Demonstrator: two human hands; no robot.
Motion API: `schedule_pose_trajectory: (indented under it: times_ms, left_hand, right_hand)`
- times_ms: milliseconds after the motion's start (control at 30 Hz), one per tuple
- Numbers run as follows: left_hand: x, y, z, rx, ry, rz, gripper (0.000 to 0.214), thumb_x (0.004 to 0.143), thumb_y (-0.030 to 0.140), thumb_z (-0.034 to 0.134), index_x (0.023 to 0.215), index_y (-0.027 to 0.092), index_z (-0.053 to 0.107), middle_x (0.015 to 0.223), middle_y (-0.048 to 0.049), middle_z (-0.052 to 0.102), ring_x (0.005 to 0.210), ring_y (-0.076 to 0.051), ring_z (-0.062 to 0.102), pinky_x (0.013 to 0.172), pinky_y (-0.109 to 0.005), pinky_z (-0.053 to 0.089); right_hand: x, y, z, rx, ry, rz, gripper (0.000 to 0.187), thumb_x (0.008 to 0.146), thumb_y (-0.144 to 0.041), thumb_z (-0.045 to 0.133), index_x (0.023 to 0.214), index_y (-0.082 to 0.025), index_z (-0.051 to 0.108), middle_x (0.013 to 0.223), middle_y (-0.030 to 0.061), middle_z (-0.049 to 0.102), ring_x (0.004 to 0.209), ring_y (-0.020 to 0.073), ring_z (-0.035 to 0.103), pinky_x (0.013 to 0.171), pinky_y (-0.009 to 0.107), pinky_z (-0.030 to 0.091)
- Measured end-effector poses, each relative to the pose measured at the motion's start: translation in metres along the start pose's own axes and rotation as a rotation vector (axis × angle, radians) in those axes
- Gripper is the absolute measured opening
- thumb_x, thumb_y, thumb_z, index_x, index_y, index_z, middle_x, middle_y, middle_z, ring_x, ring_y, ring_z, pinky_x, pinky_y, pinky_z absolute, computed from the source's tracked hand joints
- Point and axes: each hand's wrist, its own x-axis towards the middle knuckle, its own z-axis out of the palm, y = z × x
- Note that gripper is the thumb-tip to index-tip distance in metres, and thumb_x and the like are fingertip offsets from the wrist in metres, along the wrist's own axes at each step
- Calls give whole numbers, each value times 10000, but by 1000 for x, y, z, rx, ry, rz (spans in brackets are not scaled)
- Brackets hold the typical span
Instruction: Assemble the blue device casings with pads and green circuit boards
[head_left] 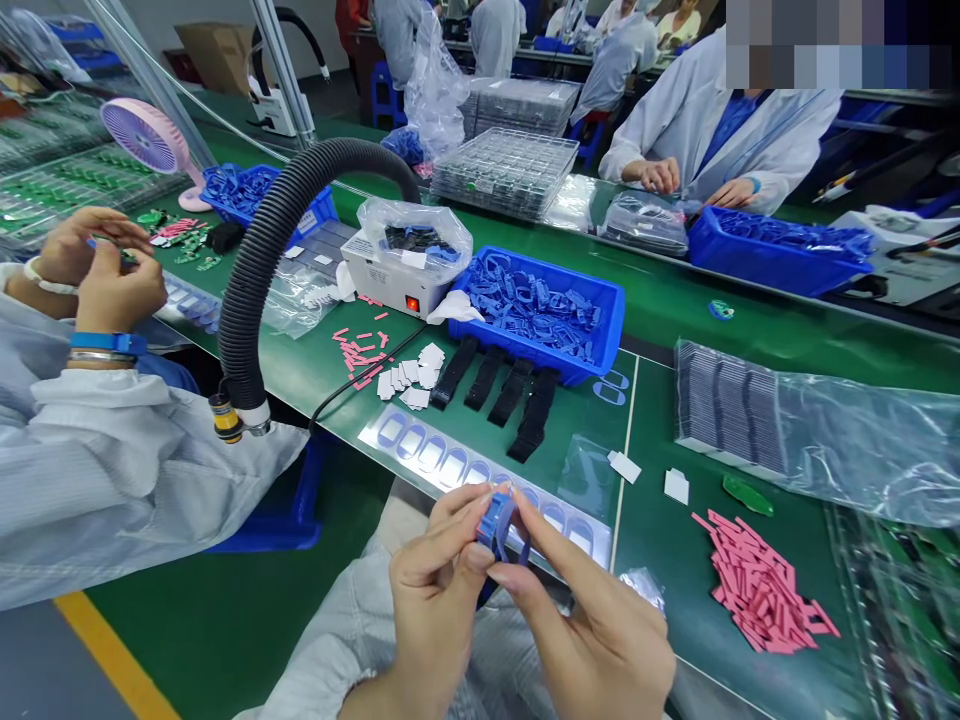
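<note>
My left hand (435,590) and my right hand (592,630) meet near the front edge of the green bench, both pinching one small blue plastic part (496,525). The left thumb and fingers wrap its left side; the right fingertips press its top and right side. Just beyond the hands lies a clear strip (450,462) carrying a row of blue oval pieces. Further back a blue bin (611,325) holds several similar blue parts.
A pile of pink strips (757,585) lies at right, near a bagged stack of trays (817,430). Black foam bars (510,392) and white squares (411,380) sit before the bin. A black corrugated hose (259,270) arcs at left. A co-worker's hands (97,270) work at left.
</note>
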Motion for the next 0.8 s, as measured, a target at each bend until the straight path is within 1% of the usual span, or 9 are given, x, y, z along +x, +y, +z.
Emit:
schedule_pose_trajectory:
  times_ms: [67, 233, 367, 467, 533, 633, 667, 733, 800]
  left_hand:
    - [0, 0, 1, 21, -10, 10, 270, 638, 481, 759, 821, 285, 796, 930, -58, 791, 1066, -302, 629, 949, -373, 508]
    - [0, 0, 1, 34, -29, 29, 278, 629, 470, 765, 802, 256, 800, 921, -83, 791, 1070, -324, 618, 989, -408, 468]
    - [0, -1, -1, 72, -53, 116, 214, 664, 454, 748, 803, 297, 792, 928, -59, 794, 1009, -305, 627, 947, -420, 481]
    - [-1, -3, -3, 183, -108, 192, 273, 743, 485, 654, 881, 290, 786, 989, -69, 784, 1022, -289, 612, 965, -403, 459]
    - [1, -7, -6, 263, -162, 332, 353, 826, 504, 542, 988, 280, 762, 1058, -74, 766, 1075, -272, 588, 981, -388, 451]
    - [4, -13, -8, 372, -268, 649, 369, 932, 429, 425, 1180, 293, 662, 1178, -56, 706, 1131, -227, 553, 988, -380, 456]
    - [5, -13, -9, 427, -293, 733, 356, 948, 379, 421, 1225, 290, 626, 1211, -57, 680, 1132, -215, 545, 968, -372, 470]
    - [6, -9, -10, 586, -302, 830, 350, 949, 266, 443, 1268, 257, 588, 1238, -74, 640, 1118, -205, 529, 909, -351, 496]
    - [6, 0, -11, 733, -290, 929, 354, 915, 170, 488, 1250, 201, 600, 1166, -91, 657, 1040, -203, 536, 830, -334, 515]
  right_hand:
    - [0, 0, -1, 5, 5, -11, 441, 820, -289, 696, 1249, -296, 593, 1049, 15, 742, 784, 189, 744, 766, 256, 608]
    - [0, -2, 0, 46, 69, 76, 353, 848, -356, 654, 1198, -313, 632, 1037, 24, 742, 830, 210, 739, 784, 285, 608]
    - [1, -2, 0, 84, 61, 60, 391, 815, -327, 698, 1200, -324, 627, 1025, 2, 748, 807, 192, 743, 731, 231, 614]
    - [0, 0, 0, 143, 95, 100, 376, 801, -338, 711, 1171, -336, 646, 1007, -9, 753, 803, 196, 745, 714, 231, 619]
    - [-1, 3, 1, 183, 95, 147, 375, 777, -339, 735, 1144, -350, 663, 1008, -18, 753, 817, 202, 744, 740, 247, 621]
    - [-4, 8, 2, 236, 85, 217, 376, 776, -326, 736, 1140, -381, 660, 1045, -39, 742, 861, 200, 738, 771, 263, 619]
    - [-5, 10, 2, 251, 89, 225, 376, 790, -318, 724, 1152, -389, 651, 1064, -45, 735, 880, 199, 734, 780, 271, 619]
    - [-6, 13, 1, 250, 94, 212, 387, 809, -289, 706, 1176, -390, 635, 1096, -50, 722, 917, 204, 725, 806, 292, 617]
    - [-6, 14, 0, 198, 115, 162, 399, 821, -252, 692, 1199, -365, 627, 1117, -40, 713, 938, 219, 720, 823, 319, 618]
